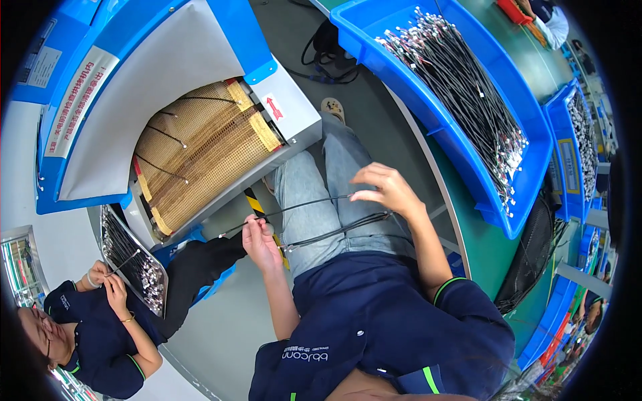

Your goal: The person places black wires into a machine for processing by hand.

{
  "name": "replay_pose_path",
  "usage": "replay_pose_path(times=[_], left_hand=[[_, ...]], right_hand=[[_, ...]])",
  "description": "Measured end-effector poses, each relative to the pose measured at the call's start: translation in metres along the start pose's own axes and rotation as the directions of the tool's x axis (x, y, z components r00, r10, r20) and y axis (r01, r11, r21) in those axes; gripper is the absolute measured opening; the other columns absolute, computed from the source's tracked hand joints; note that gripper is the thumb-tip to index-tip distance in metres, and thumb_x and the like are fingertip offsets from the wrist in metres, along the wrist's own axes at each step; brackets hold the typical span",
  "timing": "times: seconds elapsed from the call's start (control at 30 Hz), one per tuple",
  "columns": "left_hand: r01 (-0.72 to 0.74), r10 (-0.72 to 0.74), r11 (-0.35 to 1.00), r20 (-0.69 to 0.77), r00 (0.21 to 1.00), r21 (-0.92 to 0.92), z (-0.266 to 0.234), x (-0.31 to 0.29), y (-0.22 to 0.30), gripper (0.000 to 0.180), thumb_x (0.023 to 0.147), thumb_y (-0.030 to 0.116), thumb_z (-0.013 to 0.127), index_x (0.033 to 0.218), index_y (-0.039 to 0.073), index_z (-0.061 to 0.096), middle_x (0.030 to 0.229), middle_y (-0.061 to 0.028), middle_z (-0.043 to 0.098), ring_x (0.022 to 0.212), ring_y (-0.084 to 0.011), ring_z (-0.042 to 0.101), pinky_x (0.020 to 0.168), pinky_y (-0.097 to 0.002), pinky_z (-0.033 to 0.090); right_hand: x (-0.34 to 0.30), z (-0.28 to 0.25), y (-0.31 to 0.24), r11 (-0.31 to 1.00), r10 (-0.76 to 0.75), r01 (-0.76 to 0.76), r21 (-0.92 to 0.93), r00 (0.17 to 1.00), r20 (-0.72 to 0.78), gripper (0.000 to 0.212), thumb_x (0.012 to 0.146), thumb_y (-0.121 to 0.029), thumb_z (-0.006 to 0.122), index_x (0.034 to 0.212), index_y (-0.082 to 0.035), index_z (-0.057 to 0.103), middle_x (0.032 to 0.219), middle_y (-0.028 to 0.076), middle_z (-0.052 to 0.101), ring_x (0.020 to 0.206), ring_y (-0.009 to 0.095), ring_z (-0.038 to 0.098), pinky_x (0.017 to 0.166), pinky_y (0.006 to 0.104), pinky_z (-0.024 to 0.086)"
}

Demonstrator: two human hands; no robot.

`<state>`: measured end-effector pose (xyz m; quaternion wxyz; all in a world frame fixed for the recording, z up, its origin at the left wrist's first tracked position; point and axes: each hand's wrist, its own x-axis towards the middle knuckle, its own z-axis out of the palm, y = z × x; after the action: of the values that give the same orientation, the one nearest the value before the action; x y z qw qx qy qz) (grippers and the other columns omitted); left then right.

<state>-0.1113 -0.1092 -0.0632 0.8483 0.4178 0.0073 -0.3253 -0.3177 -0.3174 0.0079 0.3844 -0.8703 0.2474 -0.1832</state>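
Head view: a black cable point(304, 205) slants forward-right across the lap point(301, 224), pinched near one end by the left hand point(262, 242) and at the other by the right hand point(391, 190), the mesh belt point(207, 150) ahead-left, nearer the left hand

The floor point(231, 304) is gray, with a yellow and black stripe point(252, 199). A long green surface point(476, 247) stands on the right side.

Your cable point(307, 204) is black, your jeans point(297, 184) pale blue, your shirt point(401, 301) navy with lime trim point(431, 379). At two o'clock, the bin point(461, 170) is blue; at ten, the tan mesh belt point(227, 154) shows brown bands, yellow patches point(265, 132).
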Motion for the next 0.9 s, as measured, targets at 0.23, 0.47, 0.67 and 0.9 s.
replay_pose_path(times=[0.23,0.47,0.67,0.9], left_hand=[[0.014,-0.010,0.998,-0.064,0.998,0.060,0.012,0.010,0.021,0.017,0.095,0.011,0.053,0.104,-0.002,0.059,0.090,-0.0061,0.060,0.081,-0.0091,0.059,0.075,-0.0189,0.051],[0.125,-0.136,0.980,0.063,0.989,0.155,0.003,0.030,0.052,0.026,0.094,0.010,0.053,0.117,-0.003,0.052,0.101,-0.0079,0.060,0.092,-0.0119,0.059,0.084,-0.0227,0.051],[0.152,-0.445,0.691,0.250,0.860,0.707,-0.018,0.020,0.039,0.023,0.089,0.012,0.061,0.110,0.002,0.060,0.102,-0.0032,0.063,0.091,-0.0137,0.059,0.084,-0.0273,0.047],[-0.503,-0.540,0.176,0.510,0.670,0.846,-0.022,0.003,0.032,0.027,0.081,0.014,0.065,0.106,0.007,0.060,0.108,-0.0111,0.057,0.104,-0.0300,0.052,0.091,-0.0360,0.042]], right_hand=[[0.037,0.027,-0.047,0.960,-0.196,0.212,-0.180,0.975,0.103,0.019,0.071,-0.022,0.075,0.079,-0.007,0.067,0.097,0.002,0.062,0.097,0.024,0.057,0.089,0.0367,0.044],[0.065,0.054,-0.067,0.971,-0.140,0.149,-0.188,0.988,0.059,0.013,0.072,-0.019,0.074,0.074,-0.007,0.069,0.089,0.000,0.062,0.095,0.019,0.057,0.101,0.0430,0.037],[0.123,0.088,-0.082,0.967,-0.188,0.173,-0.185,0.980,-0.067,0.013,0.071,-0.017,0.074,0.076,-0.006,0.069,0.087,0.001,0.063,0.090,0.021,0.057,0.091,0.0377,0.042],[0.202,0.154,-0.074,0.960,-0.215,0.182,-0.215,0.966,-0.141,0.014,0.072,-0.018,0.072,0.076,-0.005,0.069,0.085,0.003,0.063,0.087,0.022,0.056,0.085,0.0354,0.042]])
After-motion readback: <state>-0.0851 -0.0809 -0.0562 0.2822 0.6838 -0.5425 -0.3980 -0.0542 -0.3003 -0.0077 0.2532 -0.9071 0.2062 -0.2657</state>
